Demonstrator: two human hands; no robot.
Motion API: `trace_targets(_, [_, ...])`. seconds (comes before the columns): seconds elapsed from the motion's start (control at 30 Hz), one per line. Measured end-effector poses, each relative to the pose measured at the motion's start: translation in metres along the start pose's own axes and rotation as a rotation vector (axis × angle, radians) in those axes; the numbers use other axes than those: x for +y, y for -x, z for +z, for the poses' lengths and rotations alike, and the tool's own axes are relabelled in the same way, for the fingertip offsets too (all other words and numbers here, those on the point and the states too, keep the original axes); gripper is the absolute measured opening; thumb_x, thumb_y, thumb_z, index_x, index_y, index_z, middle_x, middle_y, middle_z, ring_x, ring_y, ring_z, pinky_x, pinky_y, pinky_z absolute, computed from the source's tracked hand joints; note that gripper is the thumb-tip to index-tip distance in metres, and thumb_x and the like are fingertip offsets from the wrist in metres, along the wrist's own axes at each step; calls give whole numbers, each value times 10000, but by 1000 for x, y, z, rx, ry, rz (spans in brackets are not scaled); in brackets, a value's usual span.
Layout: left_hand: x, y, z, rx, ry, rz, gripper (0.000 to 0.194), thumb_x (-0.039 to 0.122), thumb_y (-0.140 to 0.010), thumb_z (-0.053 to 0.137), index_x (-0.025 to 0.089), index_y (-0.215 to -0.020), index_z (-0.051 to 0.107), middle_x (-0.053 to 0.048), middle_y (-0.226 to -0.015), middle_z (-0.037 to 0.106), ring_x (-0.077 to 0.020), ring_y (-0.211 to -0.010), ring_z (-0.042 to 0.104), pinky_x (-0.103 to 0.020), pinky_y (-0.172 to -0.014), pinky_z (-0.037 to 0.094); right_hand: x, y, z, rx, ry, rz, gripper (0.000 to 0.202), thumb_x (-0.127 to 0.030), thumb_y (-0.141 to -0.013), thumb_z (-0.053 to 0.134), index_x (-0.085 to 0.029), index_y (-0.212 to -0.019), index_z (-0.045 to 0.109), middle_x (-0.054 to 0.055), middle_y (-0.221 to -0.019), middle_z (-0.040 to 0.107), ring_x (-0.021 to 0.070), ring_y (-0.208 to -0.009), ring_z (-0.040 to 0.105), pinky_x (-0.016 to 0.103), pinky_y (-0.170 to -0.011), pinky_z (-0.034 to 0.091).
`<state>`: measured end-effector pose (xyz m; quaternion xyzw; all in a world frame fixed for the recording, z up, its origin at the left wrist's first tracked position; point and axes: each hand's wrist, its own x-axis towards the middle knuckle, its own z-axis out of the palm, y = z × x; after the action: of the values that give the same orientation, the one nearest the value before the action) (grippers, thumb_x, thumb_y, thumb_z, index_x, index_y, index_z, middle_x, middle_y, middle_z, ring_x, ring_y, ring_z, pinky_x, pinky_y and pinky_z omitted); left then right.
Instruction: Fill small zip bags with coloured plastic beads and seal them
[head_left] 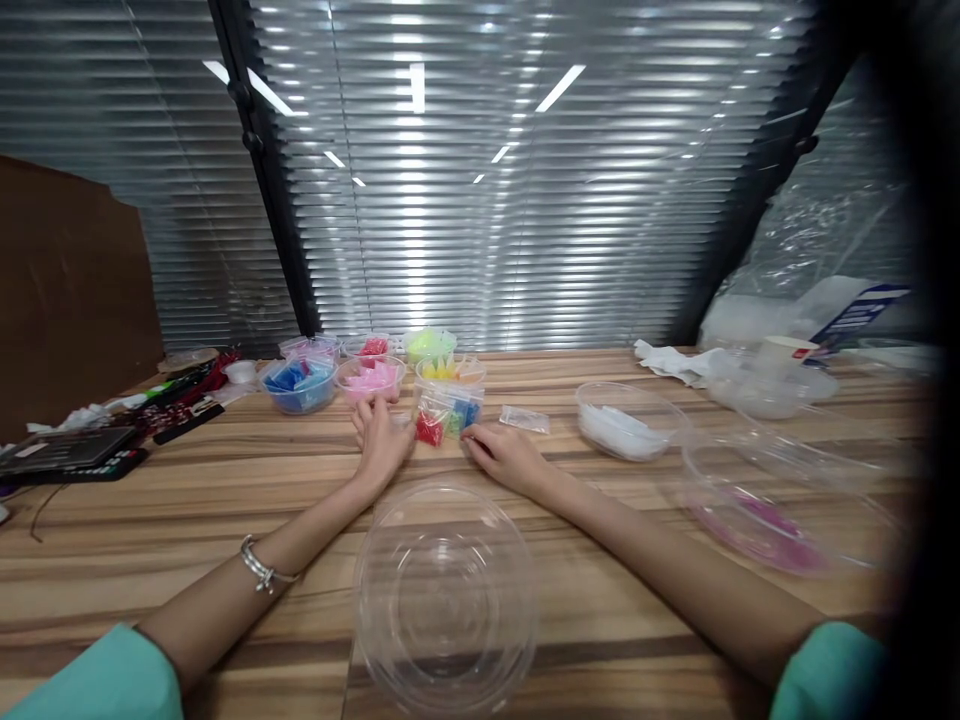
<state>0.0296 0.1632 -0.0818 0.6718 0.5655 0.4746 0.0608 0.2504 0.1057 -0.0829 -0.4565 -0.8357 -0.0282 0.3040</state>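
Observation:
My left hand [381,438] lies on the wooden table with its fingers apart, just in front of a clear tub of pink pieces [371,377]. Its thumb is beside a small clear bag of red pieces [430,427]. On the other side, my right hand [510,458] rests with bent fingers, thumb apart, its fingertips at the edge of a small bag of blue pieces [466,412]. A bag of green pieces [454,422] sits between the red and blue ones. Behind them stands a clear tub with yellow and orange pieces [450,370]. Nothing shows gripped in either hand.
A large round clear container [446,600] stands in front of me. Further tubs hold blue [298,385] and yellow-green pieces [430,345]. A flat clear bag [525,419] and a tub of white items [626,430] lie right. Clear lids [795,480] and cluttered electronics [75,455] flank the table.

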Motion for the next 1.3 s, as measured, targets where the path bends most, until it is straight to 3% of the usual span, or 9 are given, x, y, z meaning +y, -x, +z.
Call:
trace_targets(0.1, [-7,-1,5,-37,-37,-39,352,363,-689,679,221,-978,537,-100,-1049,425,-354,-1073,458,-566,-911,410,0,0,0,0,6,-1,230,-251,-966,404,-189,-999,624,70,-886,699,181,-809,655,281,-742,459])
trace_targets(0.3, [-3,-1,-1,34,-24,46,343,252,-662,693,201,-967,545,-105,-1143,357,-330,-1173,391,-502,-1023,363,0,0,1,0,-2,-2,228,-255,-966,407,-192,-987,625,69,-873,696,179,-801,649,277,-731,451])
trace_targets(0.43, [12,5,-7,46,46,243,318,197,-726,637,209,-1032,552,-97,-1270,309,-278,-1252,339,-447,-1090,325,0,0,0,-2,-19,-1,248,-276,-973,401,-187,-998,631,74,-882,698,182,-801,652,279,-733,455])
trace_targets(0.67, [24,13,-5,-54,173,582,457,199,-742,658,217,-1175,512,-113,-1339,273,-251,-1229,377,-438,-1075,376,-9,-1,-8,-37,-105,-40,308,-356,-978,419,-202,-1177,597,66,-943,705,181,-860,651,279,-777,465])
trace_targets(0.87, [24,18,-3,-227,251,783,511,224,-725,699,273,-1203,525,-89,-1373,283,-238,-1229,414,-412,-1036,449,-6,0,-5,29,-137,19,305,-350,-990,383,-181,-937,631,51,-842,684,165,-744,618,262,-682,444])
trace_targets(1.03, [26,18,-7,-231,340,680,473,223,-762,680,269,-1205,524,-95,-1387,270,-230,-1233,430,-461,-1071,428,-6,-1,-5,74,-144,23,245,-329,-980,401,-183,-958,597,62,-892,662,177,-815,605,277,-736,450])
trace_targets(1.17, [25,14,-7,-218,463,516,501,263,-807,649,262,-1266,449,-109,-1465,186,-186,-1174,500,-371,-959,540,-9,0,-9,82,-130,-3,206,-254,-971,395,-175,-1009,581,78,-938,654,183,-865,604,289,-773,459])
trace_targets(1.23, [22,11,-5,-262,519,441,547,282,-811,648,261,-1306,416,-119,-1457,271,-154,-1065,572,-330,-891,575,-11,3,-12,84,-115,-12,200,-222,-967,387,-175,-1028,572,81,-962,655,182,-884,608,289,-784,465])
trace_targets(1.3, [20,10,-3,-325,552,377,555,301,-805,660,245,-1308,432,-113,-1311,484,-148,-968,618,-318,-849,587,-14,10,-16,84,-92,-15,199,-196,-959,388,-178,-1056,561,81,-1003,655,179,-920,609,288,-809,469])
